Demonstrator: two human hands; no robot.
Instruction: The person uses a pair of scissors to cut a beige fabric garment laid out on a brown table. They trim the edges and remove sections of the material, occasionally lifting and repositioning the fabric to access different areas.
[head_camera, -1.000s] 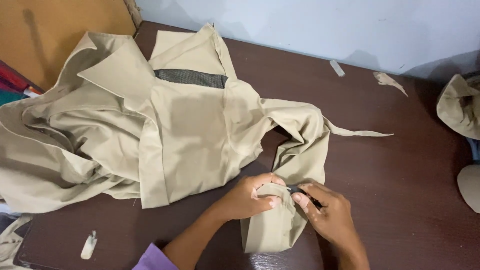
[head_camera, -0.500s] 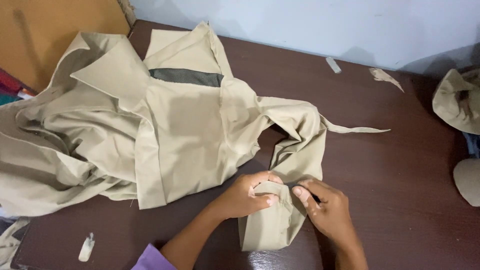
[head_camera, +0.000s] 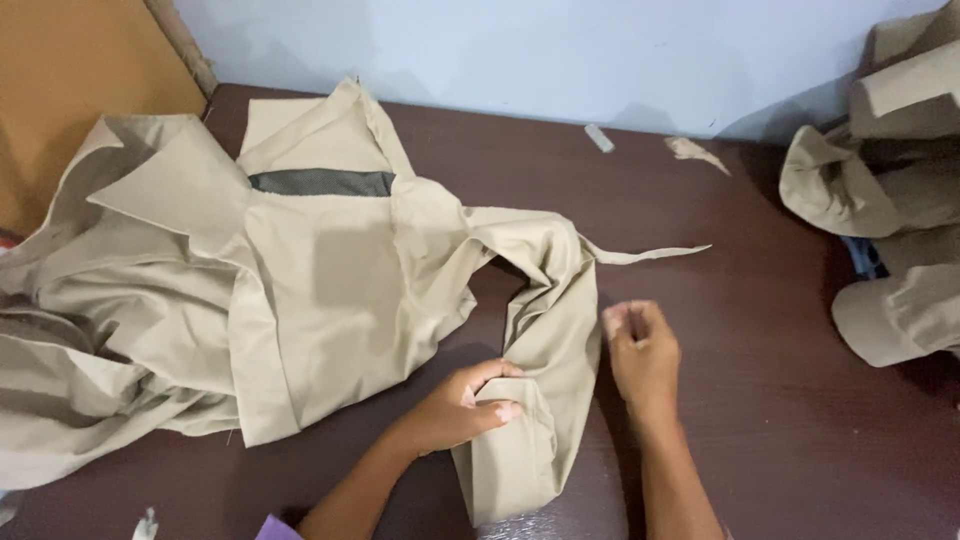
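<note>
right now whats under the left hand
The left hand presses a folded strip of the beige garment, which lies on the dark brown table. Whatever sits inside that fold is covered.

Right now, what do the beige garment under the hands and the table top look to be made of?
The beige garment looks like a woven cotton-type cloth, matte: it creases sharply and shows stitched seams. The left hand pinches its sleeve. The table looks like dark brown wood or laminate, smooth with a faint sheen; which one is unclear.

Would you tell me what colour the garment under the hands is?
The garment is plain beige, seen in the head view.
</note>
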